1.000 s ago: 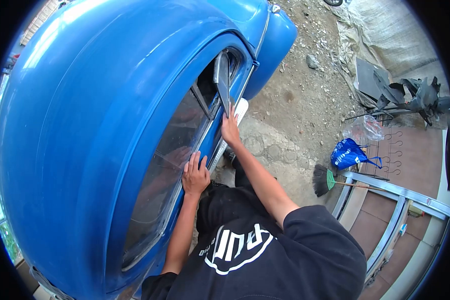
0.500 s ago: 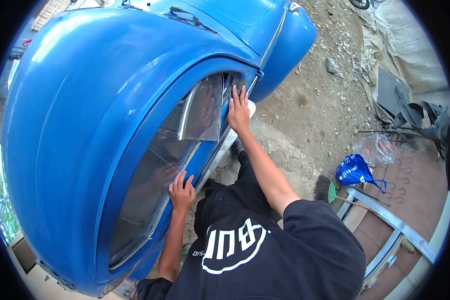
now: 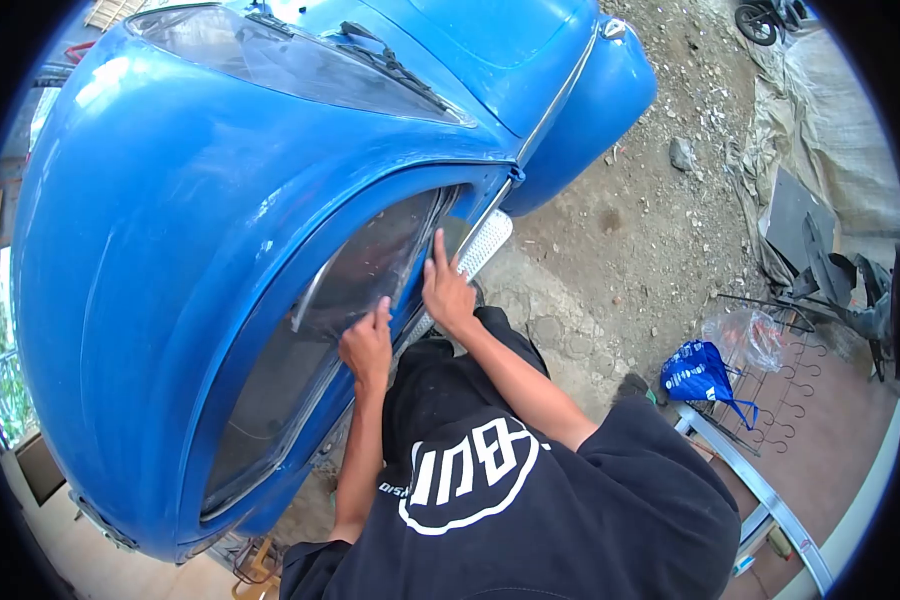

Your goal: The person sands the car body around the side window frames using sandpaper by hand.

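Observation:
A blue rounded car (image 3: 160,260) fills the left of the head view, its side window (image 3: 275,420) below me. At the front end of that window, a clear quarter pane (image 3: 355,265) with a pale metal edge sits at an angle. My left hand (image 3: 367,348) is at the pane's lower corner, index finger stretched out and the other fingers bent. My right hand (image 3: 452,298) lies farther forward by the window frame, fingers apart, index finger pointing up along the pane's front side. Neither hand visibly grasps anything.
A white perforated running board (image 3: 485,243) runs beside the car. Gravelly ground (image 3: 620,220) stretches to the right. There lie a blue bag (image 3: 697,372), a clear plastic bag (image 3: 750,338), a wire rack with hooks (image 3: 785,395) and a metal frame (image 3: 760,490). A tarp (image 3: 850,130) hangs behind.
My left hand has moved forward from the window sill to the quarter pane. My right hand has drawn back, nearer the left. The pane's angle looks different, and the view has shifted.

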Demonstrator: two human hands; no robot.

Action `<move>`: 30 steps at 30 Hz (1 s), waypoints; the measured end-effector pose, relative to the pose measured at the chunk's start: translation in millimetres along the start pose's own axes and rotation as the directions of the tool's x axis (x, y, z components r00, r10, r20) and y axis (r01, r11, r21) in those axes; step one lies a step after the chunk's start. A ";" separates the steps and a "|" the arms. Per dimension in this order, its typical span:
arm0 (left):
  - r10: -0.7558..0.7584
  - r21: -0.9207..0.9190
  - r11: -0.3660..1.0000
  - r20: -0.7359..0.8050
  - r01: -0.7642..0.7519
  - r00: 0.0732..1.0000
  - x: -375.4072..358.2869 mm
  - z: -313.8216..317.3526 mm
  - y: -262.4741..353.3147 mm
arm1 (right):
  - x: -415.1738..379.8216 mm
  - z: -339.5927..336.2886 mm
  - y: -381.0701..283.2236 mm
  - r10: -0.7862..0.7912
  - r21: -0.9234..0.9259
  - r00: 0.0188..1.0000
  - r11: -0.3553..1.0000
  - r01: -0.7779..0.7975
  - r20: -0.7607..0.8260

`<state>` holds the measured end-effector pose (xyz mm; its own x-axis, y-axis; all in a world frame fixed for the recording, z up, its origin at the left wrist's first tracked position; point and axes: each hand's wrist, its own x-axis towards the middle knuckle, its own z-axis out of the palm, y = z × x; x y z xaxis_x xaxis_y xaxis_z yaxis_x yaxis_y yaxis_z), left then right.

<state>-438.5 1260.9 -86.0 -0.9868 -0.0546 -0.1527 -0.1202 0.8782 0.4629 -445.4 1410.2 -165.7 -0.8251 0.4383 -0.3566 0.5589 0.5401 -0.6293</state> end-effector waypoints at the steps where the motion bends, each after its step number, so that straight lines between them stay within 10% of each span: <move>1: -0.004 0.027 1.000 -0.007 0.004 1.000 5.2 -1.7 -4.4 | -0.5 -8.3 -2.4 0.048 0.031 0.992 0.998 -0.052 0.121; 9: 0.074 0.049 0.996 -0.054 -0.071 0.996 10.4 8.4 -7.0 | 4.7 -20.4 -0.6 0.015 0.124 0.987 0.992 -0.035 0.158; 11: 0.103 0.031 0.994 -0.013 -0.103 0.995 14.7 6.1 -10.6 | -5.1 13.7 11.1 -0.239 -0.008 0.964 0.971 0.239 -0.118; 14: 0.135 0.010 0.991 0.008 -0.135 0.991 17.0 3.8 -16.7 | 13.5 -27.1 -1.2 0.046 0.158 0.966 0.983 -0.089 0.256; 30: 0.156 0.173 0.974 -0.032 -0.149 0.987 18.5 12.0 -16.7 | -0.6 0.2 -9.3 0.043 0.095 0.994 0.994 -0.053 0.102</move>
<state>-453.5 1250.9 -107.0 -0.9964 0.0684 -0.0505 0.0486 0.9454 0.3222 -450.2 1404.8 -159.8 -0.8044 0.3853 -0.4523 0.5913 0.4457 -0.6721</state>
